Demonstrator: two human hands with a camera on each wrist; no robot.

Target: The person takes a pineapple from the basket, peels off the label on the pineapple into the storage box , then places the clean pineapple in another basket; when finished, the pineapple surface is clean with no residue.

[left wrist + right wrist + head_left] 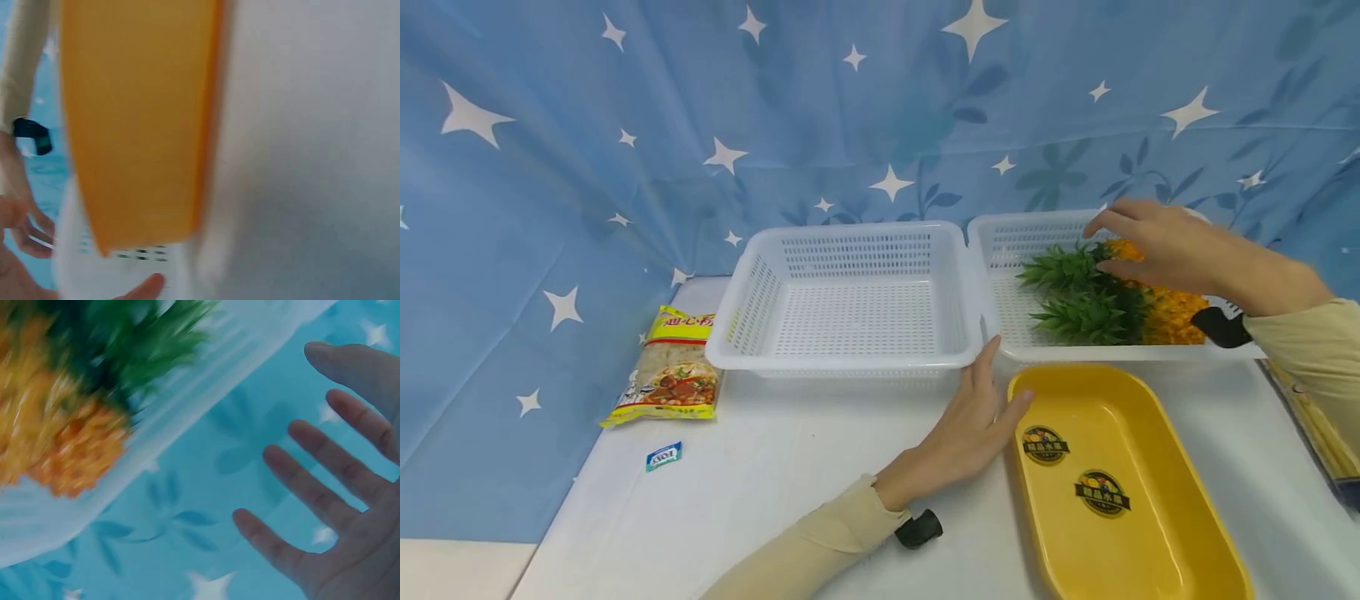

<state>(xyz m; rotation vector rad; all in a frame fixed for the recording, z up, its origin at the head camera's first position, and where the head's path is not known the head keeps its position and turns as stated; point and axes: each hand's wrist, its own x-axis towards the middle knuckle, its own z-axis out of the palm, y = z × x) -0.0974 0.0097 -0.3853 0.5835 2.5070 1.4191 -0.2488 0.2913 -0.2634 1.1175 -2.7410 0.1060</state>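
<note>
My right hand [1180,250] hovers over the right white basket [1120,353], its fingers spread and holding nothing. Two pineapples [1176,317] lie in that basket, orange bodies to the right and leafy green crowns to the left. The hand partly covers the farther pineapple in the head view. In the right wrist view, the pineapples [75,444] look blurred, apart from the spread fingers [319,500]. My left hand [958,433] reaches forward with extended fingers between the left white basket [850,362] and a yellow tray [1120,417]. Its fingertips are at the basket's near right corner; its thumb is by the tray's rim.
At the left lies a food packet [673,367] against the left basket, with a small blue-green packet [664,456] nearer. Another package [1318,433] sits at the right edge. A blue star-patterned curtain [850,117] hangs behind the baskets.
</note>
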